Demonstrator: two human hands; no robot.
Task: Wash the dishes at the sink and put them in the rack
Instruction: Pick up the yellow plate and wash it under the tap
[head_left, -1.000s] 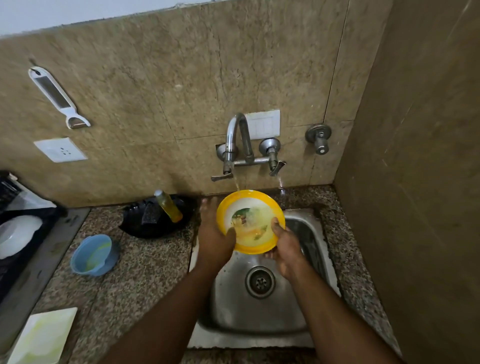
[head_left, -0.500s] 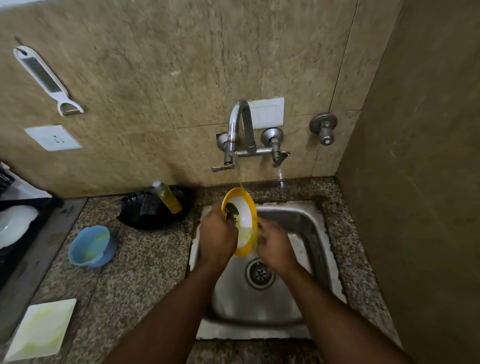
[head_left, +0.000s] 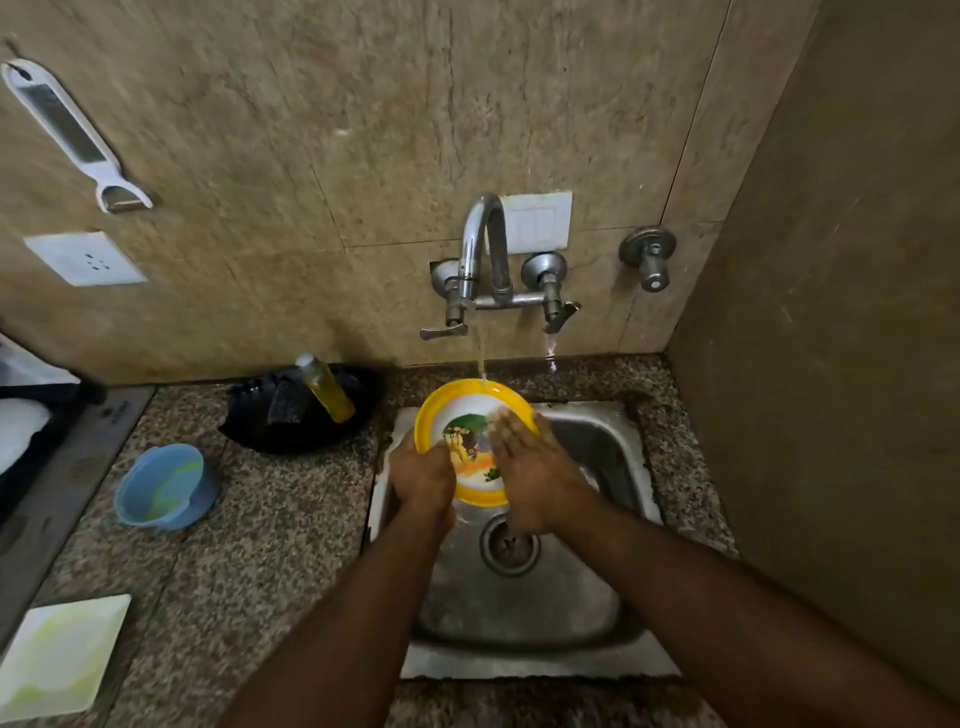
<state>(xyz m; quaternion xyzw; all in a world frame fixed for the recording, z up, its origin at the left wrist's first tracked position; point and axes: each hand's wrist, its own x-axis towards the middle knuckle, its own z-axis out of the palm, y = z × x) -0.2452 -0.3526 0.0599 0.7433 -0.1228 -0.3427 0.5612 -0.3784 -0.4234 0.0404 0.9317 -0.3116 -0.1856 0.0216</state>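
Over the sink (head_left: 613, 452), under the tap's stream, the left hand (head_left: 422, 475) grips the yellow-rimmed plate (head_left: 470, 413) while the right hand (head_left: 524, 467) rubs it flat-fingered; better to tilt it so water sheets off.

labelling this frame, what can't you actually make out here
Head view only:
- Rack: cut off by the left edge; contents unclear.
- Plate: picture partly covered by the left hand and right hand.
- Right fingertips: motion-blurred.
- Black tray: too dark to read contents.
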